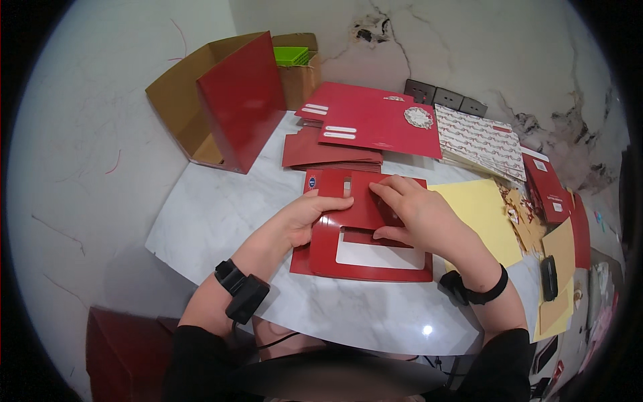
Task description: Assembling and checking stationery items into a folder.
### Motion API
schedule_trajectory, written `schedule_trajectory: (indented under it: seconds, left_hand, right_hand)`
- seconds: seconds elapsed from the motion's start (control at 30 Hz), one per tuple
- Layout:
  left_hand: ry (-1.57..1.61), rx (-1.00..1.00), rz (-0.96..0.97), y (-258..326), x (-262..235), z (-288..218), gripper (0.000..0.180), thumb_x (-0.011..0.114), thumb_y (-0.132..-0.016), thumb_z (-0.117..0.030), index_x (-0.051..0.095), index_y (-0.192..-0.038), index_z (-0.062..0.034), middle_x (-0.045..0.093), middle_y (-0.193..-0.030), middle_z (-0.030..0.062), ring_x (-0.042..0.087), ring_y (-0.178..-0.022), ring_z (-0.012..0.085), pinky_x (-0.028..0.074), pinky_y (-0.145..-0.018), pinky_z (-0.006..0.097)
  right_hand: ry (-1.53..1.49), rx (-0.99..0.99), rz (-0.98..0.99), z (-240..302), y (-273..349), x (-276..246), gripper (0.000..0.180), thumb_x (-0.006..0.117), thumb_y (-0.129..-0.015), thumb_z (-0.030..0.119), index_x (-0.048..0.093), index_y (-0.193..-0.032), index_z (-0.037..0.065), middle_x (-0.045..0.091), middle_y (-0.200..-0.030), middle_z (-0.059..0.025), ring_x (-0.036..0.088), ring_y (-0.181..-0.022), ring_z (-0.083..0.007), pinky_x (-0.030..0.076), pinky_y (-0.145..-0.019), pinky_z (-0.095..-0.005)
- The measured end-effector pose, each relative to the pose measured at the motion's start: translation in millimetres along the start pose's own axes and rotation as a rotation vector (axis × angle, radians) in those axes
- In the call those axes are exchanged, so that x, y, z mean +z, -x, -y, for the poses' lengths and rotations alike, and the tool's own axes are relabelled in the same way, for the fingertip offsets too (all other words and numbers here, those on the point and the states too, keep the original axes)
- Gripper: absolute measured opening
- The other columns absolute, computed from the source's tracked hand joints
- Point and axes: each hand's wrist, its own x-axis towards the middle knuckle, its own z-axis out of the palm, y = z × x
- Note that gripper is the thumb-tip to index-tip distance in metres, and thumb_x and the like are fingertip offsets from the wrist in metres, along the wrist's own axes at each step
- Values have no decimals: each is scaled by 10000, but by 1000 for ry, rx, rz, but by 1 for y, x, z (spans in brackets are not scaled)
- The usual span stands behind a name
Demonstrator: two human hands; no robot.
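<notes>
A glossy red die-cut cardboard piece (320,253) lies before me on the marble-patterned table (201,221). It has a small slot near its top and a large rectangular opening lower down, through which a white surface shows. My left hand (305,220) grips its left side, thumb on top beside the slot and the other fingers mostly hidden. On the right part, my right hand (422,211) is curled, thumb and fingertips around a raised dark red flap near the upper edge of the opening. More red card shows under the left edge.
Behind lie dark red folded cards (328,153), larger red folders (368,117) and white patterned sheets (479,141). A red-sided carton (244,107) stands at far left. To the right are yellow paper (475,214), paper scraps (519,214) and a black handheld object (549,278).
</notes>
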Motion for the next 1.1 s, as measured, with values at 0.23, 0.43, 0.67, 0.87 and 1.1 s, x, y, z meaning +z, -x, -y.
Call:
schedule_trajectory:
  seconds: [0.23,0.43,0.67,0.87,1.1]
  left_hand:
    - [-163,15,-30,5,8,-4,384,735,-855,-25,591,-1211,-35,663,-1145,98,679,-1032,205,589,-877,369]
    - [-205,59,-12,-2,-2,2,439,769,-820,-30,608,-1229,-25,677,-1159,124,694,-1023,225,601,-858,382]
    - [-167,41,9,1,-2,1,462,747,-809,22,595,-1244,-4,672,-1161,146,698,-1001,239,602,-857,388]
    - [-227,33,-77,12,13,-8,529,743,-777,47,569,-1275,1,638,-1181,108,648,-1076,223,548,-931,386]
    - [-273,165,-86,5,1,-8,578,762,-777,21,524,-1304,15,656,-1192,156,667,-1036,236,558,-896,366]
  right_hand:
    - [-112,-39,75,-12,-2,2,712,797,-799,355,528,-1365,18,544,-1336,-159,570,-1204,-330,496,-1004,-393]
    - [-205,53,168,-9,-3,0,647,767,-832,375,557,-1321,6,559,-1282,-170,581,-1166,-343,501,-970,-394]
    - [-102,55,187,-5,2,4,637,781,-815,363,562,-1288,-2,565,-1231,-165,601,-1115,-343,518,-931,-400]
    - [-28,66,252,-7,3,-3,621,836,-737,318,583,-1204,-2,573,-1180,-159,609,-1094,-338,526,-907,-415]
    - [-101,86,274,-8,-3,-2,569,837,-722,305,590,-1130,-4,598,-1121,-161,622,-1056,-336,529,-879,-418]
